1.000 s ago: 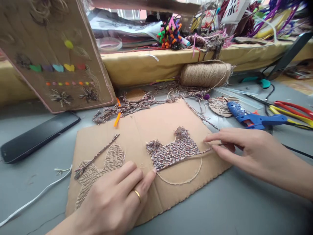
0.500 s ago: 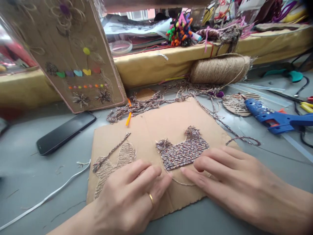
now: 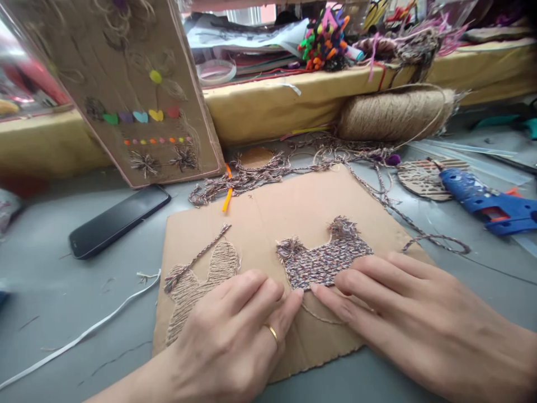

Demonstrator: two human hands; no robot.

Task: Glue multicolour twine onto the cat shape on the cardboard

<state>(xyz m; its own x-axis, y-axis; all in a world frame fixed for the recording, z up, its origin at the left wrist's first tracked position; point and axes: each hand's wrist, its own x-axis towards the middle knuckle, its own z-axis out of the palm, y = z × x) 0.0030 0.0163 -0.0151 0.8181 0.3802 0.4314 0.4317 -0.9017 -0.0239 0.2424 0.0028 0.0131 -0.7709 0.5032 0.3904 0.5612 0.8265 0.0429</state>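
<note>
A sheet of brown cardboard lies on the table under both hands. On it, a patch of multicoloured yarn fills a drawn outline, with a frayed tuft at each upper corner. My left hand, wearing a gold ring, is closed, its thumb tip pressed at the patch's lower left edge. Across from it, my right hand has bent fingers on the patch's right side and its thumb on the lower edge yarn. Any strand inside the fingers is mostly hidden. Partly behind my left hand is a beige twine shape with a short twisted cord.
A phone and a white cord are at left. Behind stand a decorated board and a twine spool. Tangled yarn borders the cardboard. A blue glue gun lies right, beside glue sticks.
The view has shifted, so most things appear further right. My left thumb has moved up against the patch's lower edge, closer to my right thumb.
</note>
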